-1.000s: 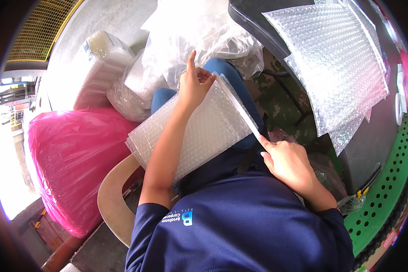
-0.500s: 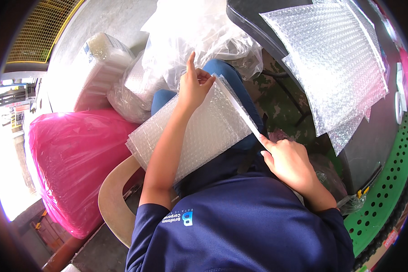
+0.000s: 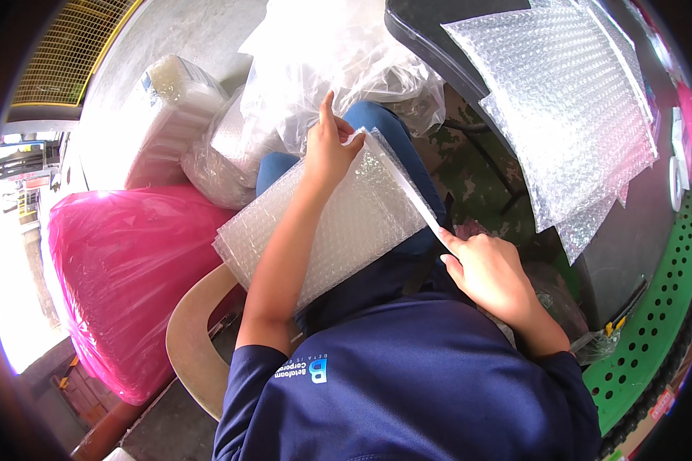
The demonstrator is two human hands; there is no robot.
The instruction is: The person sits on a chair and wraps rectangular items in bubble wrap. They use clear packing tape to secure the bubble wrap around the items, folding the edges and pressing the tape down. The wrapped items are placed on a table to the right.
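Observation:
A clear bubble wrap pouch [image 3: 354, 207] lies slanted across my lap, with a narrow white strip [image 3: 407, 188] along its right edge. At the far end of that strip, my left hand [image 3: 331, 150] pinches the pouch's corner; its index finger points up and away. My right hand [image 3: 488, 273] is at the strip's near end, its index finger on the corner and the other fingers curled. The thumb tip shows apart below the index finger. My left forearm crosses over the pouch and hides part of it.
Several bubble wrap pouches [image 3: 553, 107] lie on a dark table [image 3: 623, 246] to the right. A pink plastic-wrapped bundle [image 3: 138, 284] stands left of the chair [image 3: 192, 330]. Ahead are a large clear plastic bag [image 3: 323, 54] and a wrapped white stack [image 3: 173, 115]. A green perforated panel [image 3: 646, 338] curves at right.
My left hand has shifted very slightly at the corner. The pouch and my right hand look almost unmoved.

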